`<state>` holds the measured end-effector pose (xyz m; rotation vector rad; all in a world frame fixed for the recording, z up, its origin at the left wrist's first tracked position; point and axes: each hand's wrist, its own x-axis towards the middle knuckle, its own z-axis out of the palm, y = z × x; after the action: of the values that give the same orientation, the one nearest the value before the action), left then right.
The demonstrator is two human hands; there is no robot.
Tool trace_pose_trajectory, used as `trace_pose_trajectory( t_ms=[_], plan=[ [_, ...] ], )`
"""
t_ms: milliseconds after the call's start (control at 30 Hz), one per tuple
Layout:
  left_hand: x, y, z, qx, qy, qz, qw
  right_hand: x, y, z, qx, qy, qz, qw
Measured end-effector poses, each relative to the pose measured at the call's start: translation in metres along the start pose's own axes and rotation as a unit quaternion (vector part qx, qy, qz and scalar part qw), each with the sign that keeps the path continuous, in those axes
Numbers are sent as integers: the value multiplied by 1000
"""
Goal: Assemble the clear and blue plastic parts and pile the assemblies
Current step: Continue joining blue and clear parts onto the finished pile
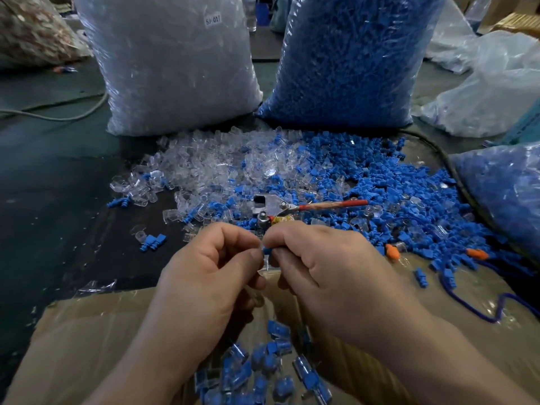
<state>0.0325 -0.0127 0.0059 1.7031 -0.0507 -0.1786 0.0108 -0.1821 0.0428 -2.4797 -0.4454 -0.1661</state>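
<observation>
My left hand (210, 270) and my right hand (324, 258) meet fingertip to fingertip at the middle of the view. Between them they pinch a small blue part (266, 250) pushed against a clear part (264, 268), mostly hidden by the fingers. Loose clear parts (204, 168) lie heaped on the dark table ahead, with loose blue parts (394, 182) spread to their right. A pile of finished clear-and-blue assemblies (263, 372) sits below my hands on a cardboard box (81, 340).
A tall bag of clear parts (172, 65) and a tall bag of blue parts (353, 59) stand behind the heaps. A metal tool with a red handle (292, 207) lies just beyond my fingers. Another bag (502, 194) sits right. Orange pieces (476, 254) lie among the blue.
</observation>
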Motion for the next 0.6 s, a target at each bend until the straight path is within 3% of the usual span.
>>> trace_pose_trajectory(
  t_ms=[267, 433, 500, 600],
  plan=[
    [-2, 9, 0, -72, -25, -35, 996, 1, -1, 3, -38, 21, -9, 999],
    [2, 4, -2, -14, 13, -23, 1000, 6, 6, 4, -82, 8, -16, 996],
    [2, 7, -4, -18, 25, -36, 999, 11, 19, 1, -164, 21, 34, 986],
    [3, 11, -6, -43, 35, -47, 997, 18, 43, -5, -260, -46, 156, 952]
  ],
)
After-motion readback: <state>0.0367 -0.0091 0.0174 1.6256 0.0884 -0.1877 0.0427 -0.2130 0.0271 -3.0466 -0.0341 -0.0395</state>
